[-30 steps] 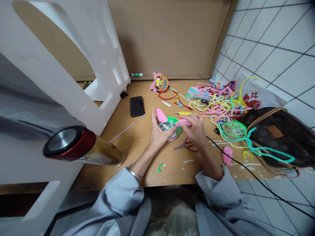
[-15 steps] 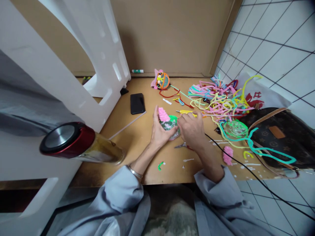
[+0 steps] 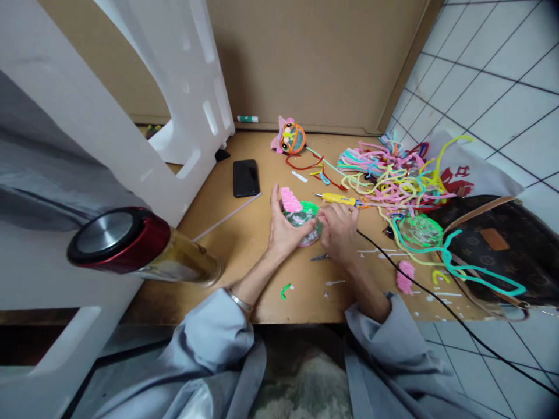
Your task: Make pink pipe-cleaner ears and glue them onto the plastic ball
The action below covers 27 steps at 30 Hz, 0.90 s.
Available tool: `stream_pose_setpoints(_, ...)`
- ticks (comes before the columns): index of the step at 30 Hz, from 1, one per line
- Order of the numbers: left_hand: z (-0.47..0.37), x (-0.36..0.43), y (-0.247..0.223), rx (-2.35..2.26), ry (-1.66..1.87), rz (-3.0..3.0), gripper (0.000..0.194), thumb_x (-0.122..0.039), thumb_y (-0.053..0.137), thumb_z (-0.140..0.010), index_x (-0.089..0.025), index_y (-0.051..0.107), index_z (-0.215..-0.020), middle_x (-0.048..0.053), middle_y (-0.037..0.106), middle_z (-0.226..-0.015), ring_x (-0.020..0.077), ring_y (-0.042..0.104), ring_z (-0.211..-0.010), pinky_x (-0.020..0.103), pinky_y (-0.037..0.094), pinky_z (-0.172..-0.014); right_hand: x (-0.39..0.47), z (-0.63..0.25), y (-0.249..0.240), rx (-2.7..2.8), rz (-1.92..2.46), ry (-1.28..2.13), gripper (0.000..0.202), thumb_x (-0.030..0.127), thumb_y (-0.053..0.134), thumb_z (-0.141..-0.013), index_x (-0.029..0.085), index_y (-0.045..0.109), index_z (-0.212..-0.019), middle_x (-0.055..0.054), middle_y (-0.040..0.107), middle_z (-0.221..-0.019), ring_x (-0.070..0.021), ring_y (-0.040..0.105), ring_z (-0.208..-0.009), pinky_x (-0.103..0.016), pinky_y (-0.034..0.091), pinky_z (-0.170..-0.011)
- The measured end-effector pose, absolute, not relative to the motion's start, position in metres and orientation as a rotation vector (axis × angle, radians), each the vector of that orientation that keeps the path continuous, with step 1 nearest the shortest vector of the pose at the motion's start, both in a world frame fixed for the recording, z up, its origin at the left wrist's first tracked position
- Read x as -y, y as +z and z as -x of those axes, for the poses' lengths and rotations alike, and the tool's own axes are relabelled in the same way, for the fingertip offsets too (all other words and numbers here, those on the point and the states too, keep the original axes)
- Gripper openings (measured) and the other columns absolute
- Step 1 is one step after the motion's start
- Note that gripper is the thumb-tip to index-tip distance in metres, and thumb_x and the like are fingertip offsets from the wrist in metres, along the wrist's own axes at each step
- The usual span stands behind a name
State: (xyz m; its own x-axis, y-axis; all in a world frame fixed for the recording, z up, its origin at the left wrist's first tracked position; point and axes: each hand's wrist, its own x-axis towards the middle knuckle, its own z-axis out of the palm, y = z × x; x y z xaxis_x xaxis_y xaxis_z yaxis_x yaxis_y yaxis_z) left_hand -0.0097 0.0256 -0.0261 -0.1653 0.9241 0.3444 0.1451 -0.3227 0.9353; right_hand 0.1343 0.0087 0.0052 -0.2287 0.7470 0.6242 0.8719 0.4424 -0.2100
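My left hand [image 3: 283,228] grips a round, clear-and-green craft piece [image 3: 309,233] by its side, thumb across its front. A fuzzy pink pipe-cleaner ear [image 3: 290,200] stands at its upper left, and green pipe cleaner [image 3: 310,206] lines its top edge. My right hand [image 3: 339,230] is closed at the piece's right edge; its fingertips and anything pinched in them are hidden. Just beyond it on the table lies a yellow pen-like tool [image 3: 338,199] with a metal tip. Small scissors [image 3: 320,256] lie partly under my right hand.
A finished-looking orange-rimmed ornament [image 3: 293,138], a phone [image 3: 246,178] and a white stick [image 3: 227,217] lie around. Pipe cleaners [image 3: 384,169] heap at the right, near another pink piece [image 3: 405,276], a brown bag [image 3: 493,244] and a black cable [image 3: 410,279]. A flask [image 3: 144,244] stands left.
My right hand has shifted slightly left and down, uncovering more of the yellow tool and covering more of the scissors. The left hand still holds the craft piece. The view has shifted slightly.
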Motion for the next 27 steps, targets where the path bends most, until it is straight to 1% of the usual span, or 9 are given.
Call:
stream_pose_setpoints(2, 0.010, -0.025, -0.024, -1.267, 1.552, -1.438, 0.121, -0.030, 0.090, -0.062, -0.026, 0.016, -0.158, 0.016, 0.052, -0.143, 0.0314, 0.053, -0.136, 0.050, 0.043, -0.115, -0.009, -0.132, 0.000, 1.968, 1.339, -0.204, 0.026, 0.021, 0.036, -0.099, 0.022, 0.059, -0.086, -0.007, 0.068, -0.086, -0.0237, 0.058, -0.088, -0.038, 0.033, -0.087)
stream_pose_setpoints(5, 0.010, -0.024, -0.023, -1.266, 1.549, -1.415, 0.122, -0.027, 0.089, -0.062, -0.025, 0.015, -0.158, 0.016, 0.054, -0.140, 0.0307, 0.054, -0.133, 0.049, 0.043, -0.114, -0.010, -0.130, -0.006, 1.882, 1.323, -0.135, 0.026, 0.023, 0.035, -0.098, 0.022, 0.058, -0.086, -0.007, 0.067, -0.085, -0.0240, 0.058, -0.088, -0.037, 0.036, -0.085)
stream_pose_setpoints(9, 0.009, -0.025, -0.024, -1.247, 1.560, -1.399, 0.121, -0.030, 0.090, -0.062, -0.026, 0.016, -0.158, 0.015, 0.056, -0.137, 0.0298, 0.060, -0.125, 0.048, 0.048, -0.109, -0.012, -0.129, -0.011, 1.788, 1.297, 0.024, 0.022, 0.025, 0.038, -0.096, 0.024, 0.056, -0.084, -0.008, 0.066, -0.086, -0.0241, 0.058, -0.088, -0.036, 0.041, -0.082)
stream_pose_setpoints(12, 0.010, -0.026, -0.024, -1.262, 1.564, -1.379, 0.121, -0.031, 0.091, -0.062, -0.026, 0.017, -0.158, 0.015, 0.056, -0.137, 0.0306, 0.060, -0.125, 0.049, 0.048, -0.109, -0.012, -0.129, -0.012, 1.741, 1.253, 0.105, 0.020, 0.025, 0.040, -0.096, 0.023, 0.057, -0.085, -0.008, 0.067, -0.087, -0.0233, 0.059, -0.087, -0.035, 0.043, -0.081)
stream_pose_setpoints(14, 0.010, -0.026, -0.025, -1.264, 1.572, -1.394, 0.119, -0.032, 0.090, -0.063, -0.027, 0.018, -0.158, 0.015, 0.053, -0.142, 0.0312, 0.057, -0.130, 0.049, 0.046, -0.112, -0.010, -0.129, -0.010, 1.759, 1.266, 0.055, 0.020, 0.024, 0.042, -0.098, 0.021, 0.059, -0.088, -0.008, 0.070, -0.090, -0.0229, 0.061, -0.091, -0.036, 0.041, -0.085)
stream_pose_setpoints(18, 0.011, -0.024, -0.024, -1.269, 1.569, -1.447, 0.116, -0.035, 0.090, -0.064, -0.029, 0.021, -0.158, 0.015, 0.046, -0.152, 0.0325, 0.049, -0.140, 0.050, 0.039, -0.119, -0.002, -0.132, 0.000, 1.946, 1.394, -0.220, 0.025, 0.022, 0.043, -0.102, 0.020, 0.067, -0.094, -0.007, 0.073, -0.094, -0.0223, 0.061, -0.091, -0.040, 0.032, -0.095)
stream_pose_setpoints(20, 0.010, -0.023, -0.022, -1.298, 1.534, -1.444, 0.119, -0.035, 0.091, -0.062, -0.028, 0.021, -0.158, 0.016, 0.046, -0.152, 0.0339, 0.048, -0.142, 0.052, 0.038, -0.119, 0.002, -0.133, 0.009, 2.057, 1.457, -0.362, 0.027, 0.021, 0.044, -0.102, 0.019, 0.069, -0.093, -0.008, 0.072, -0.089, -0.0223, 0.060, -0.086, -0.040, 0.032, -0.092)
stream_pose_setpoints(23, 0.010, -0.020, -0.019, -1.338, 1.468, -1.437, 0.126, -0.037, 0.093, -0.057, -0.026, 0.019, -0.159, 0.017, 0.049, -0.149, 0.0357, 0.049, -0.141, 0.055, 0.038, -0.118, 0.005, -0.135, 0.025, 2.233, 1.561, -0.495, 0.030, 0.018, 0.044, -0.101, 0.016, 0.071, -0.087, -0.011, 0.072, -0.084, -0.0233, 0.059, -0.080, -0.038, 0.031, -0.081)
stream_pose_setpoints(27, 0.014, -0.018, -0.022, -1.294, 1.421, -1.437, 0.128, -0.038, 0.093, -0.057, -0.026, 0.018, -0.159, 0.019, 0.051, -0.148, 0.0348, 0.050, -0.138, 0.055, 0.037, -0.118, 0.006, -0.136, 0.051, 2.529, 1.605, -0.456, 0.025, 0.011, 0.048, -0.096, 0.012, 0.072, -0.087, -0.016, 0.073, -0.087, -0.0258, 0.062, -0.081, -0.039, 0.029, -0.076)
